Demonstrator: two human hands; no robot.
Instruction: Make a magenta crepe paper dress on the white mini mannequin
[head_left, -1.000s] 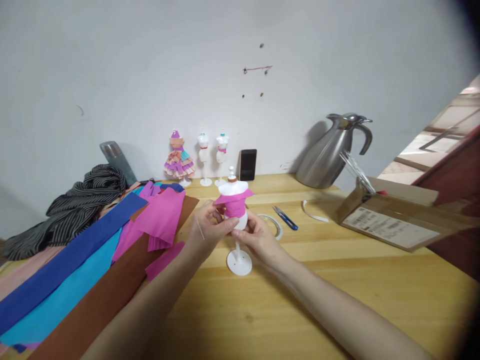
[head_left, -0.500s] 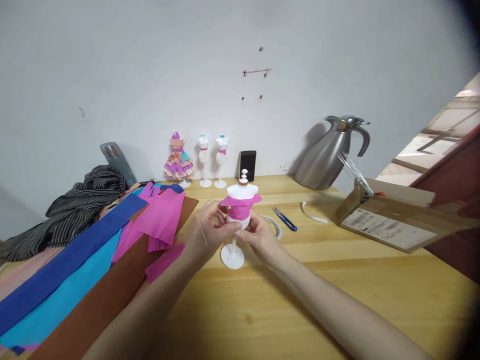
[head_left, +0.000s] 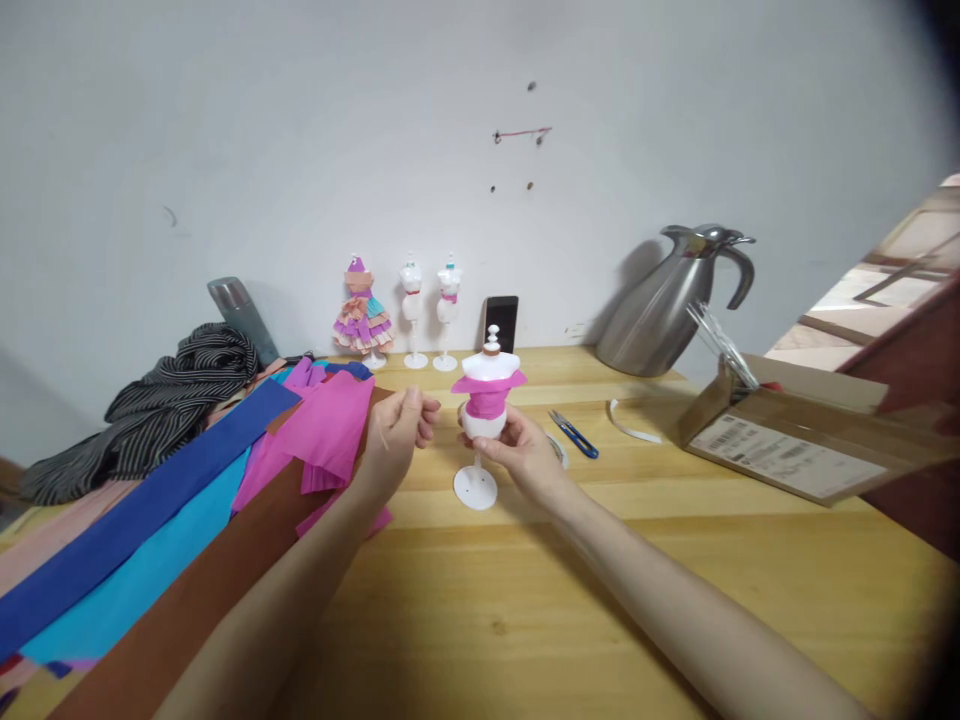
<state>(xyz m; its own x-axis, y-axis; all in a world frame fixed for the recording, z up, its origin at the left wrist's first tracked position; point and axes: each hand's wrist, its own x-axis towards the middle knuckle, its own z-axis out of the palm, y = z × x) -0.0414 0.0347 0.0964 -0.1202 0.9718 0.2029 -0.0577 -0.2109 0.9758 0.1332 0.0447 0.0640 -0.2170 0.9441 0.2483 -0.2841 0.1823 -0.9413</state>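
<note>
A small white mannequin (head_left: pixel 486 410) wrapped in pink crepe paper stands on its round base on the wooden table (head_left: pixel 600 580). My right hand (head_left: pixel 517 452) pinches its lower body from the right. My left hand (head_left: pixel 397 432) has come off it and hovers just to the left, fingers curled closed, with a thin pale strand or stick lying along the hand.
Strips of blue, cyan, brown and pink paper (head_left: pixel 150 540) cover the left side. Three small mannequins (head_left: pixel 409 310), a phone (head_left: pixel 500 322) and a steel jug (head_left: pixel 667 300) line the wall. Blue snips (head_left: pixel 574 435), a tape ring and a cardboard box (head_left: pixel 802 440) lie to the right.
My left hand let go of the mannequin and drew away to the left. The mannequin stays in my right hand and has shifted slightly right.
</note>
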